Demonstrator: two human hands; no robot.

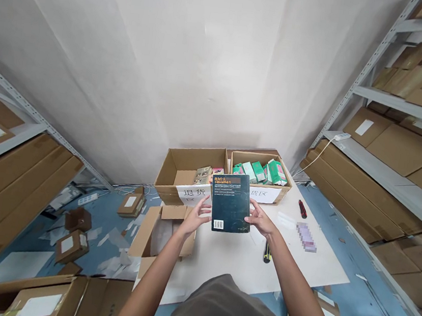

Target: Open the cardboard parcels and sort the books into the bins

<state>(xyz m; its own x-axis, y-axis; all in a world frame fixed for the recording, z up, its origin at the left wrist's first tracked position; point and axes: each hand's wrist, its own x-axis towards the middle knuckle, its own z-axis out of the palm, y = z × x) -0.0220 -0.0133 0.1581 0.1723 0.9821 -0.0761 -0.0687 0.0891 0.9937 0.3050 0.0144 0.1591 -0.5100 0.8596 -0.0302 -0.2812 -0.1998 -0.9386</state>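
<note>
A dark teal book (pixel 230 206) is held up over the white table, its back cover with a barcode facing me. My left hand (pixel 196 217) grips its left edge and my right hand (pixel 259 219) its right edge, thumb on the cover. Below my left hand stands an open cardboard box (pixel 147 232) with pale packing inside. Behind the book, a labelled carton (pixel 170 194) holds a few books or boxes (pixel 203 175). Beside it, a second labelled carton (pixel 282 191) contains several green-and-white boxes (pixel 258 171).
On the table (pixel 221 262) lie a yellow-black utility knife (pixel 267 252), a red-black utility knife (pixel 302 209) and a blurred purple item (pixel 306 237). Shelves with cartons (pixel 407 151) flank both sides. Small boxes (pixel 71 246) and paper scraps litter the blue floor at left.
</note>
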